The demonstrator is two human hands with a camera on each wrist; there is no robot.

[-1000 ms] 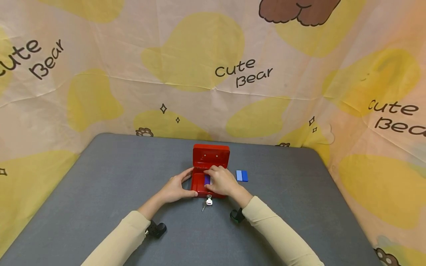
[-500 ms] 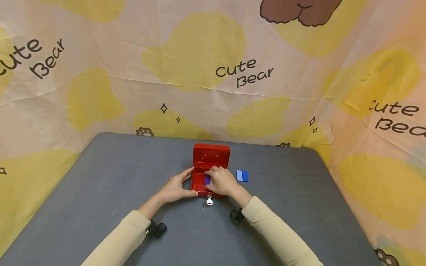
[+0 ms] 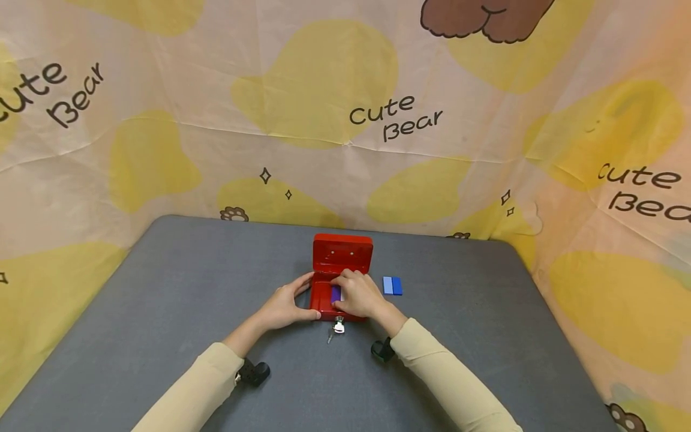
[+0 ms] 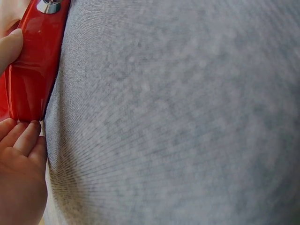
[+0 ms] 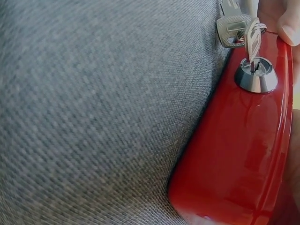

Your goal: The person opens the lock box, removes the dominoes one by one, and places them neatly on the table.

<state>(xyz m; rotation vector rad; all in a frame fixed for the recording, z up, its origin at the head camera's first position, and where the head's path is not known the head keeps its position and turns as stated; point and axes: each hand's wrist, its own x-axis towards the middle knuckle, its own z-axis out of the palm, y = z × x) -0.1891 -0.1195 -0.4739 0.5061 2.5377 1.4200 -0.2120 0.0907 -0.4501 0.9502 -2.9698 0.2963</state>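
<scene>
A small red metal cash box (image 3: 321,294) stands with its lid (image 3: 342,255) raised in the head view. My left hand (image 3: 282,307) holds its left side, thumb on the front corner and fingers along the side wall. Inside the box, my right hand (image 3: 360,294) pinches a purple block (image 3: 336,294) between thumb and fingers; the hand hides much of it. On the box's front, a silver lock (image 5: 256,75) bears a key, with a second key (image 5: 233,30) hanging from the ring. The left wrist view shows the left fingertips (image 4: 29,133) touching the box's end.
Right of the box, a light blue block (image 3: 387,285) and a dark blue block (image 3: 397,285) lie side by side on the grey table (image 3: 459,336). A patterned cloth (image 3: 302,120) hangs behind and at both sides.
</scene>
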